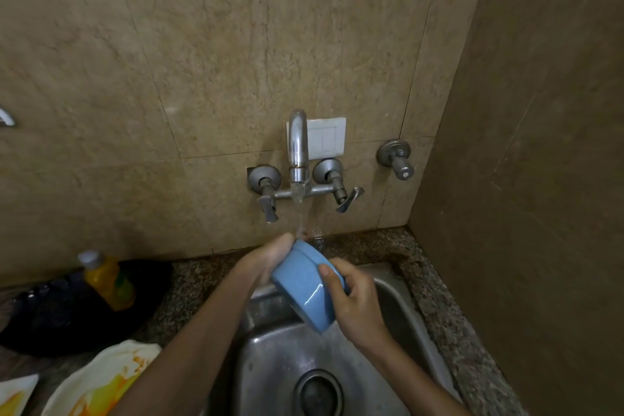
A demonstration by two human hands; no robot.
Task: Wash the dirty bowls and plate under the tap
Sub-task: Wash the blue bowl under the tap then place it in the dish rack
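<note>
Right hand [356, 302]: thumb pressed on the outer wall of the blue bowl [302, 289], the other fingers curled round its edge at 3 o'clock.
Left hand [270, 258]: grips the bowl's edge at 10 o'clock; the fingertips are mostly hidden behind it.
Blue bowl: tilted on its side, base toward the viewer, held above the sink [270, 361].
Water [300, 216]: a thin stream lands on the bowl's top edge at 12 o'clock.
Tap [297, 145]: wall-mounted, curved spout, straight above the bowl.
Sink: steel, with the drain [317, 393] at 6 o'clock below the bowl.
Plate [101, 378]: cream with orange smears, on the counter at 7 o'clock from the bowl.
Bottle [108, 280]: yellow, upright, at 9 o'clock, against a black bag [50, 317].
</note>
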